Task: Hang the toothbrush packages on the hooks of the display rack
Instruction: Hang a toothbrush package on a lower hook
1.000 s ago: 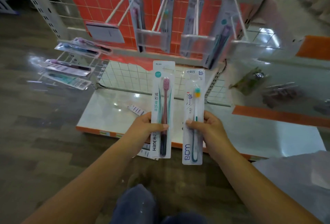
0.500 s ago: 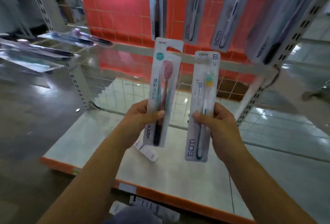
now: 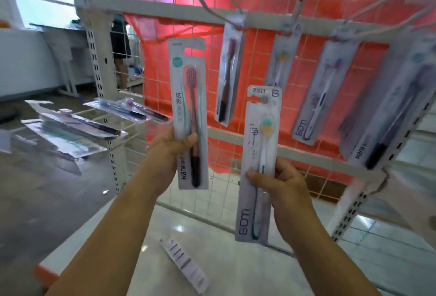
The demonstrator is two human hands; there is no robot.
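Packages were held upright in front of the rack (image 3: 304,24), one in each hand. The pink pack (image 3: 188,97) was pinched low on its card by the left hand (image 3: 168,154), thumb across the front, fingers curled behind; it stood at about 11 o'clock from the green pack (image 3: 259,154), higher and apart from it. The green pack was gripped at mid-height by the right hand (image 3: 283,191), thumb on the front face. Neither pack was touching a hook. At 12 to 3 o'clock beyond the hands, four hung packs (image 3: 324,90) were seen on hooks along the upper bar, tilted, in front of an orange grid panel (image 3: 254,71). At 9 o'clock, several packs (image 3: 77,130) were seen lying nearly flat on side hooks, blurred. At 6 o'clock, between the forearms, a loose card (image 3: 184,265) lay face down on the white base shelf (image 3: 236,272).
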